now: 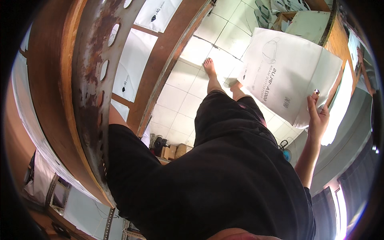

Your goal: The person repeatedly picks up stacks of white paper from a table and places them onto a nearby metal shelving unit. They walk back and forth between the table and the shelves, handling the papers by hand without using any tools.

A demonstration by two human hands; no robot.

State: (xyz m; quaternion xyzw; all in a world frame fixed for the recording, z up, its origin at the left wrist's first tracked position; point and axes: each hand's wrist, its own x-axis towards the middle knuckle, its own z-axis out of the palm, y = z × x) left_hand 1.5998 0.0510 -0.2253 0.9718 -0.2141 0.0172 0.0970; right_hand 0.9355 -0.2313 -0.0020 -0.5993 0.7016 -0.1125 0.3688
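At the right, my right hand point(318, 118) is closed on the near edge of a flat white printed bag point(294, 72), or perhaps a sheet; I cannot tell which. It bears a line drawing of a mask and dark print, and a small hole shows by my fingertips. The bag hangs tilted over the tiled floor. My left upper arm, in a black sleeve, reaches toward the shelf at the left. Behind the rusty slotted metal post point(91, 80) the forearm disappears, and my left hand is hidden.
White printed sheets or bags point(134, 62) lie on the brown shelf point(176, 38) beyond the post. More white sheets point(340, 108) lie beside the wooden edge at the right. Green sandals point(263, 14) are on the tiled floor point(180, 86) far off, and small boxes point(170, 152) stand low near the shelf.
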